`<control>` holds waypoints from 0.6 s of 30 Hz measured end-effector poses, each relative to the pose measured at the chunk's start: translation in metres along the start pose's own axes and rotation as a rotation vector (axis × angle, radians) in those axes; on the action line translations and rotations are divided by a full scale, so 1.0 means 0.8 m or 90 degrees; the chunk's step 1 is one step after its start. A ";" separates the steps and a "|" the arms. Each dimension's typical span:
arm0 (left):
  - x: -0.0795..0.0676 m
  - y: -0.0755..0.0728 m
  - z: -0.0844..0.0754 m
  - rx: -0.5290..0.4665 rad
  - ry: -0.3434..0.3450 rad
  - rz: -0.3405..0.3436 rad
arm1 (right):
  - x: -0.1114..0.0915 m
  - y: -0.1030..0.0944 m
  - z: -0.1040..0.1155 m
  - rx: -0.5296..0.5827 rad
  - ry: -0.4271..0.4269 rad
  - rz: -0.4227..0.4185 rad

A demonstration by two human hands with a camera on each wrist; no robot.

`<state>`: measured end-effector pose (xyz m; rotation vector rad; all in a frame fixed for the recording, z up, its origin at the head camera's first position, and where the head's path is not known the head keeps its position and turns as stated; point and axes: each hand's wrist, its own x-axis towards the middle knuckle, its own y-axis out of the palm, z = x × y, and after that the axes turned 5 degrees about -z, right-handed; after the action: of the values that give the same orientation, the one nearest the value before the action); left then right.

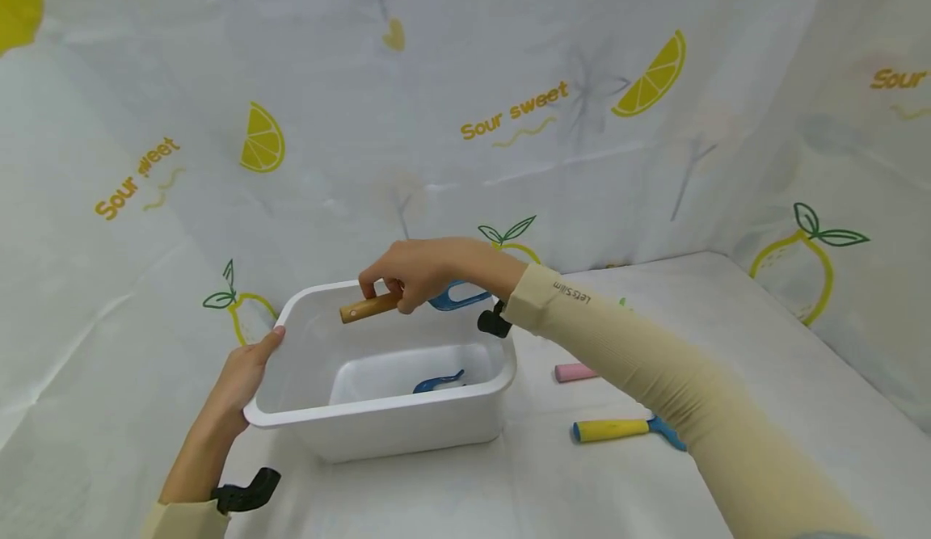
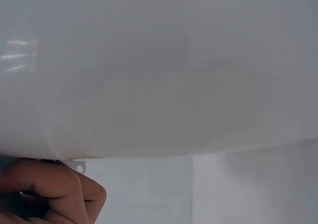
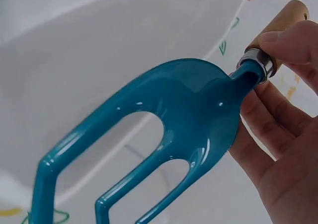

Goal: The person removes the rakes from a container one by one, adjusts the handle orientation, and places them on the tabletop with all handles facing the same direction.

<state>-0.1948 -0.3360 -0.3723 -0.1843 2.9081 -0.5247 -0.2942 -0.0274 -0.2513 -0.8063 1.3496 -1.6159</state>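
My right hand is above a white plastic tub, pinching a garden hand rake by its wooden handle. In the right wrist view the hand rake shows a blue head with three bent tines and a metal collar; the thumb lies along the handle. At the tub's left end my left hand grips the rim, thumb on top. Its fingers appear curled below the edge in the left wrist view. Inside the tub lies a curved blue piece, partly hidden by the near wall.
Right of the tub, on the white-covered table, lie a tool with a yellow handle and blue end, and a pink handle. My right forearm covers part of both. A lemon-printed sheet hangs behind.
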 end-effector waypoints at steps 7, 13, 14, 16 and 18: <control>-0.002 -0.002 0.002 0.000 -0.004 -0.004 | -0.049 -0.023 -0.011 -0.062 0.016 -0.037; -0.001 -0.003 0.003 0.000 -0.011 -0.003 | -0.097 -0.027 -0.035 -0.088 0.042 -0.050; -0.001 -0.003 0.003 0.004 -0.009 -0.004 | -0.106 -0.027 -0.040 -0.089 0.049 -0.051; 0.000 -0.002 0.002 0.009 -0.005 -0.005 | -0.122 -0.026 -0.049 -0.088 0.065 -0.054; -0.001 -0.001 0.002 0.014 0.001 -0.006 | -0.137 -0.024 -0.057 -0.086 0.083 -0.055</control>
<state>-0.1940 -0.3372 -0.3737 -0.1947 2.9030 -0.5592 -0.2922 0.0921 -0.2366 -0.8616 1.5475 -1.6821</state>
